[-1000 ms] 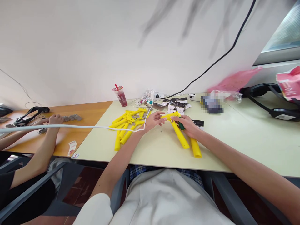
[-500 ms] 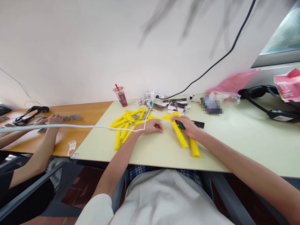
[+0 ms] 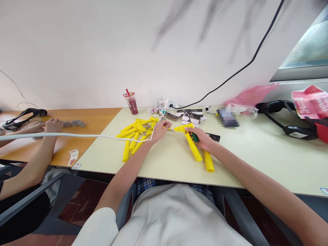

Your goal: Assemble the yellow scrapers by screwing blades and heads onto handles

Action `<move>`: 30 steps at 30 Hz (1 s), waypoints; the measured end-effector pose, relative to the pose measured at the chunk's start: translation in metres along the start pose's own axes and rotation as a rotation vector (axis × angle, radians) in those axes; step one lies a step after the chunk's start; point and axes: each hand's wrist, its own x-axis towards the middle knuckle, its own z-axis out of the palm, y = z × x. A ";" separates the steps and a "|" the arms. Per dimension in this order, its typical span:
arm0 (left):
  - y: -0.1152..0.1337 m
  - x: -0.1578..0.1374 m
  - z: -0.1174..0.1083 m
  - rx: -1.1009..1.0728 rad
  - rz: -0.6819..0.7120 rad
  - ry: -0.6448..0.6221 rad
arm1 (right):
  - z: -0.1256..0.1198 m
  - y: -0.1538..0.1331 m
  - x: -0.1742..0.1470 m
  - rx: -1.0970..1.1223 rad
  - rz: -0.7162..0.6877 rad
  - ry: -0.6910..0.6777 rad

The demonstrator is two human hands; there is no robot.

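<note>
My right hand (image 3: 202,138) is closed around a screwdriver (image 3: 195,137) with a green handle, its shaft pointing up and away. The same hand's fingertips touch the flat head of a yellow T-shaped scraper (image 3: 193,147), whose tube handle slants towards me. Another yellow tube (image 3: 209,162) lies partly under my right hand. To the left, my left hand (image 3: 160,131) is raised with thumb and fingers pinched together; whatever they hold is too small to make out. Beside it lies a pile of several yellow scrapers (image 3: 133,133), with a thin grey piece near its right side.
A white cable (image 3: 102,137) crosses in front of my left wrist. Behind are a drink cup (image 3: 132,104), a power strip (image 3: 170,103), cards (image 3: 191,118) and a black cable. On the right lie a pink bag and a black headset (image 3: 289,126). A co-worker's hands (image 3: 53,125) are at the left table.
My left hand has lifted a little and turned, its fingers now pinched and pointing right. My right hand keeps the screwdriver at the scraper head. The whole view has shifted slightly.
</note>
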 end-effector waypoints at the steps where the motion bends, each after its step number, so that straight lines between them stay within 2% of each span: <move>1: 0.002 -0.001 0.001 -0.045 0.003 -0.005 | 0.000 0.000 0.000 0.010 0.003 0.000; 7: 0.011 -0.010 0.012 -0.036 0.069 -0.128 | 0.003 -0.002 0.000 -0.002 0.028 -0.017; 13: 0.007 -0.016 0.024 -0.092 0.018 -0.203 | 0.002 -0.001 0.000 0.010 0.038 -0.026; 19: 0.008 -0.021 0.027 -0.105 0.030 -0.247 | 0.000 0.000 -0.002 -0.002 0.053 0.002; 26: 0.012 -0.027 0.030 -0.111 0.061 -0.241 | -0.001 0.001 -0.002 0.000 0.052 -0.040; 30: 0.011 -0.026 0.028 -0.156 0.058 -0.254 | -0.004 0.004 0.001 0.013 0.062 -0.013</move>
